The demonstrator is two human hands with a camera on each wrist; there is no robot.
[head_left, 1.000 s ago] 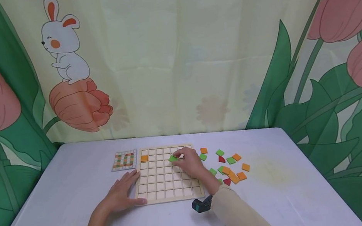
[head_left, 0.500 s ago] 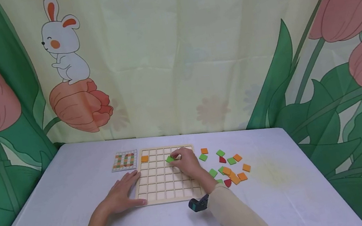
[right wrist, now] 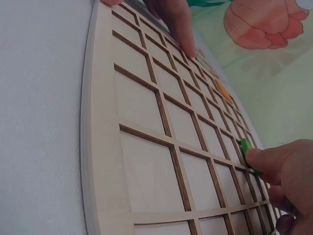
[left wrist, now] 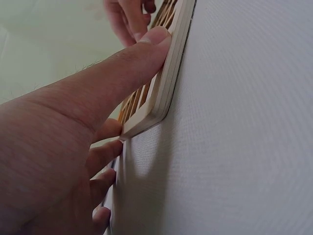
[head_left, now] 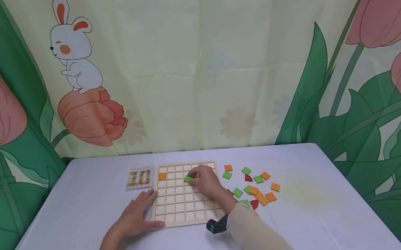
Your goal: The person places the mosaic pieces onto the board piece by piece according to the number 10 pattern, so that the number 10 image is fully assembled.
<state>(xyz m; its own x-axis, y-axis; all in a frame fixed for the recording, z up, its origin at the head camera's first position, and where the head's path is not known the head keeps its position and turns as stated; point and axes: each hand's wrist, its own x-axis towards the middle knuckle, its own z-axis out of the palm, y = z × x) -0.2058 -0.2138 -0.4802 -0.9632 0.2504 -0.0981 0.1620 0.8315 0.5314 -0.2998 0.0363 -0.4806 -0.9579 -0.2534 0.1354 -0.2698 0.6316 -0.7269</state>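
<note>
A pale wooden grid board (head_left: 177,219) lies flat on the white table. My right hand (head_left: 206,181) pinches a green square tile (head_left: 188,178) between thumb and fingers, low over cells in the board's upper part. In the right wrist view the green tile (right wrist: 248,154) stands tilted at the grid's dividers. An orange square tile (head_left: 162,176) sits in a cell near the board's upper left corner. Along the board's left edge rests my left hand (head_left: 134,215), fingers spread. In the left wrist view its thumb (left wrist: 154,44) presses on the frame near a corner.
A pattern card (head_left: 139,178) with coloured squares lies left of the board. Loose orange tiles (head_left: 275,187), green tiles (head_left: 246,170) and red rounded pieces (head_left: 248,178) are scattered to the right, some overlapping. A printed curtain (head_left: 178,80) hangs behind the table.
My right hand has shifted slightly left and lowered with the green tile toward a cell. My left hand keeps its place on the board's edge.
</note>
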